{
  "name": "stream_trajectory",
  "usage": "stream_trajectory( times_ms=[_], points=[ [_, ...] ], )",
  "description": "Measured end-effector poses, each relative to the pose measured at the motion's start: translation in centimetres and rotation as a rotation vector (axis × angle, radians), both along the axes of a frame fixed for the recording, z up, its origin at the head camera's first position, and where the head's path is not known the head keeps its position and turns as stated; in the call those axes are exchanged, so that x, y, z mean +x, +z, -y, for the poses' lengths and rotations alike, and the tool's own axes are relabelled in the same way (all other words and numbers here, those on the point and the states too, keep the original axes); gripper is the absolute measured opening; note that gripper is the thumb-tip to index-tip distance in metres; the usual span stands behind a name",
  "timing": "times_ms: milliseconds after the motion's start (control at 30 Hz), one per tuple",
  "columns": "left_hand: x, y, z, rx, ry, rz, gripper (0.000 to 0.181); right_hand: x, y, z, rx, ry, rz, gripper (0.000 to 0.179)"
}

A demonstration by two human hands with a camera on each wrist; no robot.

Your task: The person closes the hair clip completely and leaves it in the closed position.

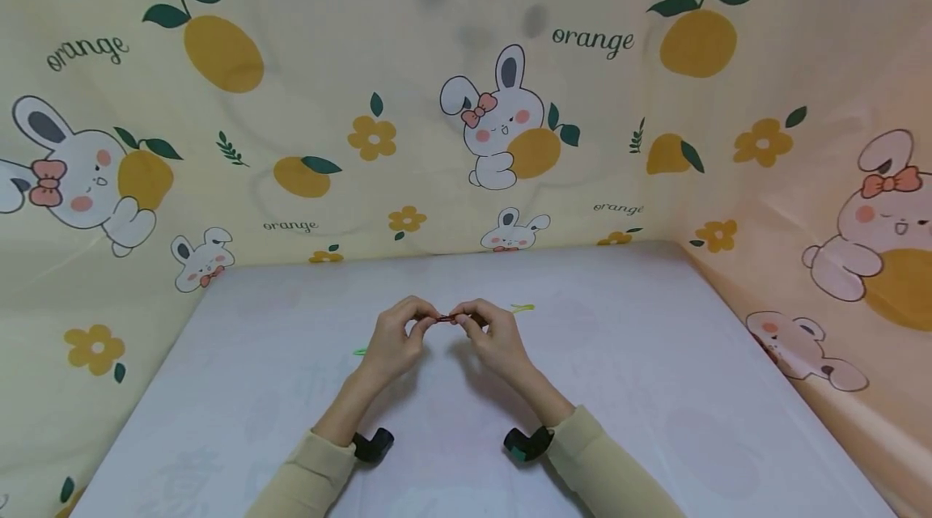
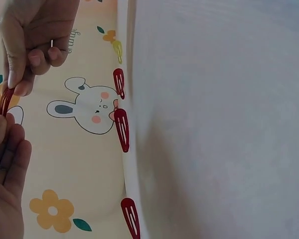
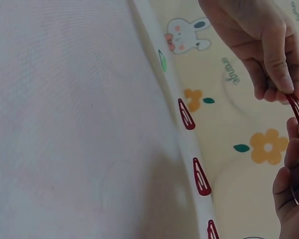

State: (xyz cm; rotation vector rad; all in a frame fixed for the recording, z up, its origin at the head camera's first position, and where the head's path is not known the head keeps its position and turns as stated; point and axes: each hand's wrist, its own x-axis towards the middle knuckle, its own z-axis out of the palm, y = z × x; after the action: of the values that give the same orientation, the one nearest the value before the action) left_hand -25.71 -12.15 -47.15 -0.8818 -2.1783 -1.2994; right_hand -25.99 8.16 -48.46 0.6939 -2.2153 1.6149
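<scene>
Between my two hands, a dark red snap hair clip (image 1: pixel 446 319) is held up over the white table. My left hand (image 1: pixel 396 340) pinches one end with thumb and fingertips. The other end is pinched by my right hand (image 1: pixel 501 340). Close up in the left wrist view, the hair clip (image 2: pixel 6 102) bows slightly, its slotted metal strips showing. Beyond the hands, three more red clips lie spaced in a row, one of them a red clip (image 2: pixel 121 130) at the middle. In the head view the hands hide this row.
A yellow clip (image 1: pixel 523 308) lies just past the right hand, and a green clip (image 1: pixel 360 352) shows beside the left hand. The white table (image 1: pixel 655 388) ends at a patterned cloth (image 1: pixel 408 57) with rabbits and oranges, standing behind and along both sides.
</scene>
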Motion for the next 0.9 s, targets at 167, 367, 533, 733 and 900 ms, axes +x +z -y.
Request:
stream_trajectory(
  times_ms=[167, 367, 533, 733, 900],
  points=[
    [-0.07, -0.01, 0.07, 0.011, -0.002, -0.012, 0.019, 0.10, 0.21, -0.03, 0.002, -0.019, 0.015, 0.009],
    [-0.32, 0.04, 0.26, 0.017, -0.017, -0.049, 0.016, 0.30, 0.51, 0.06, -0.024, -0.048, 0.028, 0.008],
    [-0.34, 0.28, 0.44, -0.001, -0.018, -0.057, 0.017, 0.28, 0.52, 0.20, -0.080, -0.053, 0.124, 0.009],
    [-0.40, 0.38, 0.52, -0.039, -0.012, -0.106, 0.019, 0.43, 0.67, 0.34, -0.175, -0.010, 0.220, 0.013],
    [-0.40, 0.46, 0.60, -0.068, -0.001, -0.111, 0.020, 0.51, 0.81, 0.44, -0.251, 0.013, 0.292, 0.016]
  ],
)
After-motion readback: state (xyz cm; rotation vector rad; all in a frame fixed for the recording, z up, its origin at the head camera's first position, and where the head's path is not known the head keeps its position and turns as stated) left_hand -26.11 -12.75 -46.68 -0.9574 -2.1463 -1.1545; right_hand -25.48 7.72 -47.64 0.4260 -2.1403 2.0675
